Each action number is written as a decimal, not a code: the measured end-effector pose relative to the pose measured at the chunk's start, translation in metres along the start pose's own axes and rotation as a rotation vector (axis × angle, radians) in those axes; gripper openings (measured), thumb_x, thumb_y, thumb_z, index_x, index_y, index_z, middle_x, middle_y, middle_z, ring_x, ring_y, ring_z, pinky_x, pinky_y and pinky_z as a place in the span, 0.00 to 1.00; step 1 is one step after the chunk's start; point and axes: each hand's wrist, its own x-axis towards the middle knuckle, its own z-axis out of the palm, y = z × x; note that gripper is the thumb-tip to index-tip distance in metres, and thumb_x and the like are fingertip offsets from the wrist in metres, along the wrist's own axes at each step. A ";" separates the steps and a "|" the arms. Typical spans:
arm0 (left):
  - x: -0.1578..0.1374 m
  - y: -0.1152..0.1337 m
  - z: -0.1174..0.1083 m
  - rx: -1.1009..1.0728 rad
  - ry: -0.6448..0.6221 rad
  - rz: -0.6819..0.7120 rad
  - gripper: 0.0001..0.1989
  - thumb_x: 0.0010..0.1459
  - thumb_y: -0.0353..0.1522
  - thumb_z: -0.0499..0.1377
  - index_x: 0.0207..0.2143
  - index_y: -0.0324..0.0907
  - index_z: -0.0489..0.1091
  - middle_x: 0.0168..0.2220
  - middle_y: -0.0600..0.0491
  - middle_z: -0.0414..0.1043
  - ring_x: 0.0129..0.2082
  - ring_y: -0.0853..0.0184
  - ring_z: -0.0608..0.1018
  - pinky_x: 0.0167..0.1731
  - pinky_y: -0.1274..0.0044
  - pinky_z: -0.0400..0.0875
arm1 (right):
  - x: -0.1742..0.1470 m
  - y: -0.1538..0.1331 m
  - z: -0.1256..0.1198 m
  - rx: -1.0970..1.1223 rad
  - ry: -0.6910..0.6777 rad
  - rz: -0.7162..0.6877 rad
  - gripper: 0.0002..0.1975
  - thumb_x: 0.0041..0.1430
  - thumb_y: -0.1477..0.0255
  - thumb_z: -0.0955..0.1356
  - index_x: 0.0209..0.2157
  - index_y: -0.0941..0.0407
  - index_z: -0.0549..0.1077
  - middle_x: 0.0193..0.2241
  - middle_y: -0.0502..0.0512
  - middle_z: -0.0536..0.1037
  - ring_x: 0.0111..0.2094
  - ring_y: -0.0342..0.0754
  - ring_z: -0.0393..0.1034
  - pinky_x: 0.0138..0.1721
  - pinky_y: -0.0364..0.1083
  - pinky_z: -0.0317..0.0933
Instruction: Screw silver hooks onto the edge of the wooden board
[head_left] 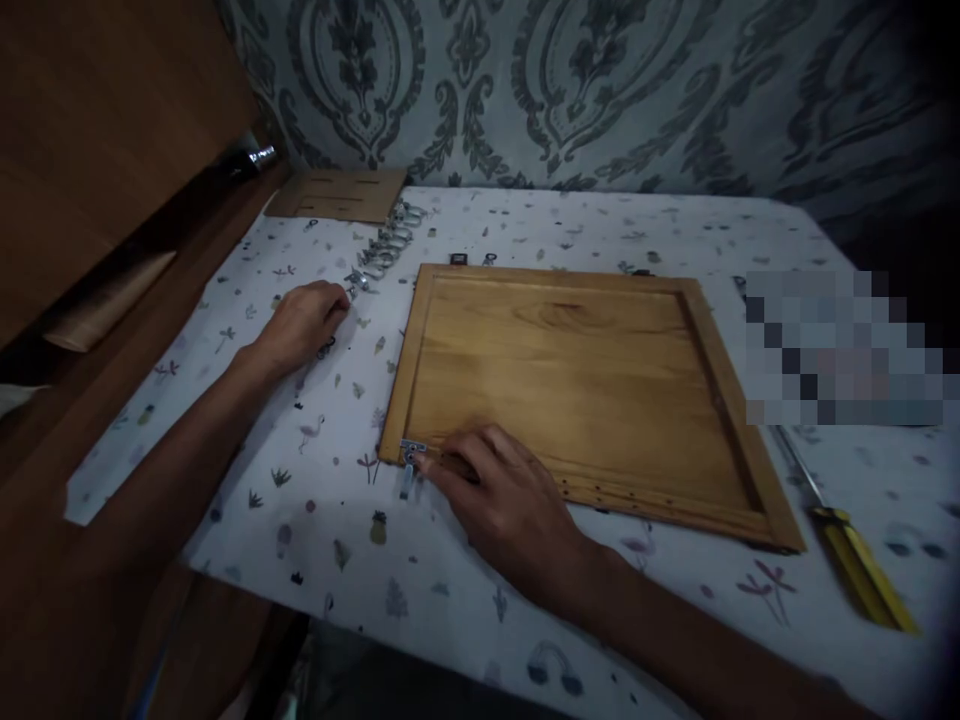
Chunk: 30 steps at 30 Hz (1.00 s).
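Note:
A framed wooden panel (555, 370) lies flat on the table, with small holes along its near edge. At the panel's near left corner sits a small metal bracket (412, 455) with screw holes, one end jutting past the edge. My right hand (502, 495) rests over that edge, fingers bent, a fingertip pressed against the bracket. Farther left, my left hand (304, 325) is closed, its fingertips at the near end of a row of shiny metal fittings (386, 245). What its fingers pinch, if anything, is hidden.
A yellow-handled screwdriver (855, 565) lies right of the panel, near a pixelated patch. Brown cardboard (337, 195) is at the back left. The printed tablecloth (337, 530) covers the table, which meets a patterned wall (480, 90). Wooden furniture (112, 130) stands along the left.

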 end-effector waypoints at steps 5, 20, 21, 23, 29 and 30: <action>0.000 0.003 -0.003 0.021 -0.008 -0.017 0.08 0.58 0.30 0.52 0.36 0.40 0.71 0.38 0.45 0.75 0.39 0.58 0.75 0.43 0.69 0.68 | 0.000 0.000 0.001 -0.013 -0.003 -0.015 0.11 0.66 0.80 0.65 0.47 0.59 0.76 0.37 0.59 0.75 0.40 0.53 0.60 0.37 0.50 0.59; -0.074 0.074 -0.030 -0.903 -0.169 -0.181 0.08 0.50 0.34 0.68 0.29 0.39 0.74 0.27 0.53 0.74 0.26 0.70 0.75 0.28 0.80 0.71 | 0.000 0.001 0.001 -0.015 -0.021 -0.015 0.12 0.66 0.80 0.64 0.48 0.60 0.75 0.37 0.60 0.73 0.40 0.53 0.58 0.36 0.50 0.59; -0.081 0.083 -0.029 -0.962 -0.194 -0.185 0.07 0.50 0.34 0.68 0.29 0.39 0.75 0.26 0.53 0.74 0.24 0.71 0.74 0.27 0.81 0.71 | 0.000 0.001 0.001 -0.019 -0.023 -0.013 0.12 0.66 0.80 0.64 0.48 0.60 0.75 0.37 0.60 0.73 0.40 0.53 0.58 0.36 0.50 0.59; -0.091 0.096 -0.026 -1.061 -0.265 -0.202 0.07 0.51 0.33 0.69 0.29 0.40 0.77 0.26 0.53 0.75 0.25 0.71 0.75 0.27 0.81 0.73 | 0.000 0.000 0.002 -0.028 -0.019 -0.011 0.12 0.66 0.80 0.64 0.47 0.60 0.75 0.36 0.59 0.73 0.40 0.53 0.58 0.36 0.50 0.59; -0.100 0.111 -0.016 -1.109 -0.339 -0.181 0.06 0.55 0.34 0.68 0.31 0.39 0.77 0.32 0.50 0.79 0.32 0.67 0.79 0.34 0.79 0.75 | 0.001 0.000 0.000 -0.029 -0.002 -0.012 0.10 0.66 0.80 0.65 0.45 0.61 0.76 0.35 0.59 0.72 0.39 0.52 0.58 0.35 0.49 0.58; -0.101 0.111 -0.015 -1.108 -0.335 -0.174 0.05 0.55 0.33 0.67 0.31 0.39 0.78 0.32 0.50 0.79 0.33 0.67 0.79 0.34 0.79 0.75 | 0.001 0.000 0.000 -0.030 0.004 -0.017 0.10 0.65 0.80 0.65 0.45 0.61 0.76 0.35 0.59 0.72 0.39 0.52 0.58 0.35 0.49 0.58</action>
